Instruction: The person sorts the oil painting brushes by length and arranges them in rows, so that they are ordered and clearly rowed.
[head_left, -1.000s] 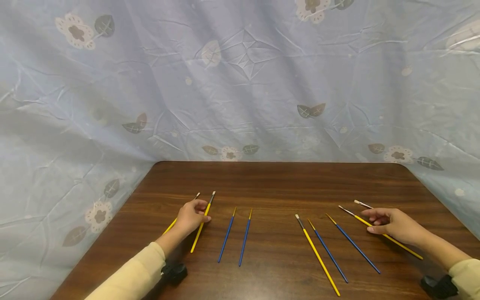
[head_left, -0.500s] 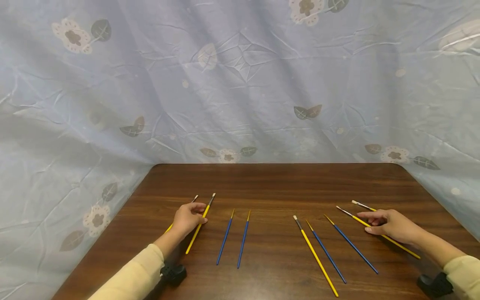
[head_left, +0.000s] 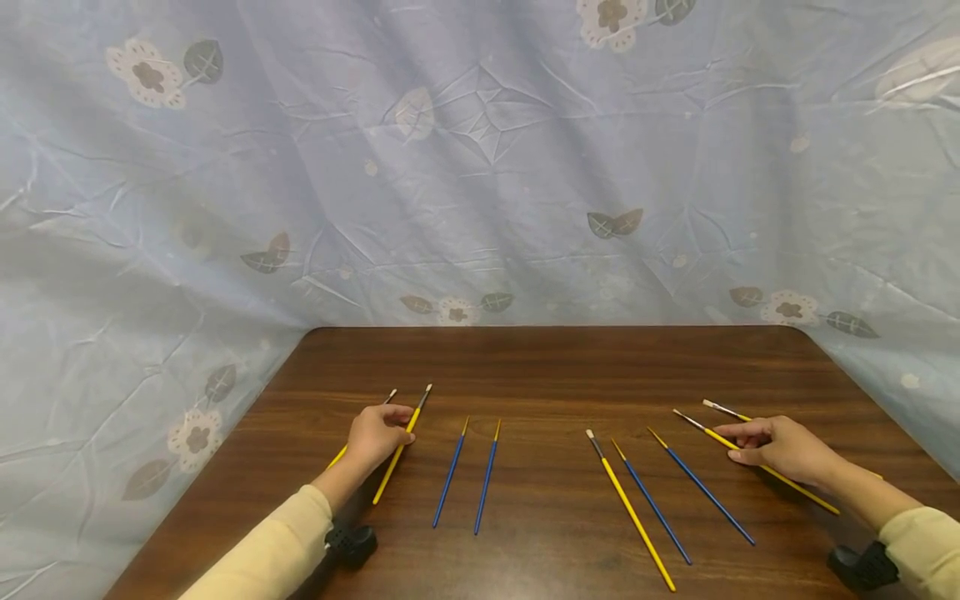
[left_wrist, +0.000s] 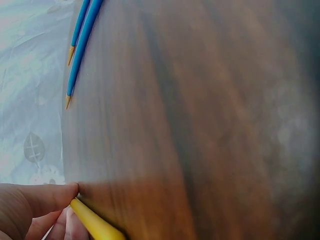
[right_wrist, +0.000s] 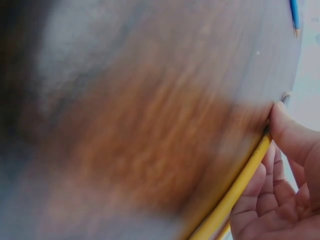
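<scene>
My left hand (head_left: 378, 435) pinches a yellow-handled paintbrush (head_left: 392, 477) between thumb and fingers, its pale bristles pointing away from me. A second yellow paintbrush (head_left: 337, 457) lies just left of it, partly hidden behind that hand. On the other side, my right hand (head_left: 787, 448) pinches another yellow paintbrush (head_left: 801, 490) near the front of its handle; the handle (right_wrist: 225, 207) runs back under the palm. Beyond the right fingers, one more yellow paintbrush (head_left: 723, 408) is mostly covered by the hand.
Two blue paintbrushes (head_left: 487, 487) lie right of the left hand. Between the hands, nearer the right, are a yellow paintbrush (head_left: 637, 521) and two blue paintbrushes (head_left: 708, 492). The brown wooden table (head_left: 555, 358) ends at a floral curtain (head_left: 517, 208) behind and at the sides.
The head view has shifted slightly. The brush in my left hand has turned a little, its handle end swinging left. My right hand keeps nearly the same place and grip.
</scene>
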